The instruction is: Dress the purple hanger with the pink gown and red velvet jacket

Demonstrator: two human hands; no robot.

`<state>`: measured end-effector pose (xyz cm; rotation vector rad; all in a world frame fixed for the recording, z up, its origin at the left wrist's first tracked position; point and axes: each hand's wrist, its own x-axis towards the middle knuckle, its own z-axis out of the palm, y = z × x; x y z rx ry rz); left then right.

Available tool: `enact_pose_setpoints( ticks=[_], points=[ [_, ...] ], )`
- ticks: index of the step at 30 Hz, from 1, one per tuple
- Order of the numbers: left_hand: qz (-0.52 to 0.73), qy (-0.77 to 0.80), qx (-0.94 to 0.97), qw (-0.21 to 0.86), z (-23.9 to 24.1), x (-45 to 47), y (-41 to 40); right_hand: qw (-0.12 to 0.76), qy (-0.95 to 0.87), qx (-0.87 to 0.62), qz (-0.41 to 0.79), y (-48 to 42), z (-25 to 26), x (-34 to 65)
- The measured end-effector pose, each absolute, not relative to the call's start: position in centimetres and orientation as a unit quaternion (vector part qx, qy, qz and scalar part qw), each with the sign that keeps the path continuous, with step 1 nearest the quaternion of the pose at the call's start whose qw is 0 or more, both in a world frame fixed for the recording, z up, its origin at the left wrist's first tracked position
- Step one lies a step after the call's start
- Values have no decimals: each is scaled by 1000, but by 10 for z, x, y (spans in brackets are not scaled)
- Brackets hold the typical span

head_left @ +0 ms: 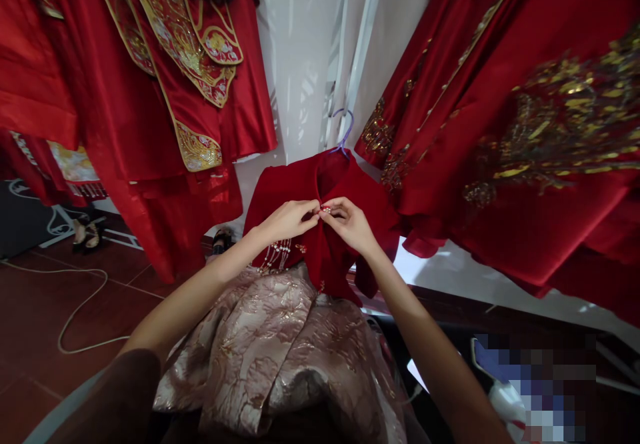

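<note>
Head view. The red velvet jacket (285,194) is at the centre, its front toward the person. A purple hanger (345,131) is inserted at the collar, with the hook projecting above the neckline. Whether the hook bears on a support cannot be told.

The left hand (295,219) is at the front opening, below the collar. Its thumb and fingertips are pressed together, pinching the edge of the opening; the exact part gripped is hidden by the fingers. The right hand (350,223) is opposite, thumb and index finger pinching a small beaded fastening (327,209). The fingertips of both hands meet or nearly meet at this point.

Beaded fringe (277,255) hangs on the jacket front, below the left hand. A second ornament (301,249) is between the fringe and the front opening. The lower part of the jacket meets a pinkish brocade garment (270,351), which spreads between the forearms.

A red garment with gold-edged panels (200,64) hangs at the left; a red gown with gold sequins (545,231) hangs at the right. Shoes (87,235) and a pale cable (73,317) are on the tiled floor (35,324) at the left.
</note>
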<state>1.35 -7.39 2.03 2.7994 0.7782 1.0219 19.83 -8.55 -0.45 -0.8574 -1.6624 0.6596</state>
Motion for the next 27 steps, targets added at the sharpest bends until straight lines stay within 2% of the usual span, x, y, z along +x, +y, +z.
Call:
enact_pose_setpoints(
  ticks=[14, 19, 23, 27],
  points=[
    [327, 221, 919, 17, 15, 15, -61, 520, -735, -366, 235, -80, 1, 198],
    [343, 243, 907, 8, 1, 27, -60, 533, -723, -417, 142, -80, 3, 188],
    [374, 267, 886, 67, -22, 40, -63, 554, -684, -472, 60, -76, 0, 180],
    [420, 274, 844, 190, -48, 51, -64, 564, -681, -454, 114, -73, -15, 182]
  ],
)
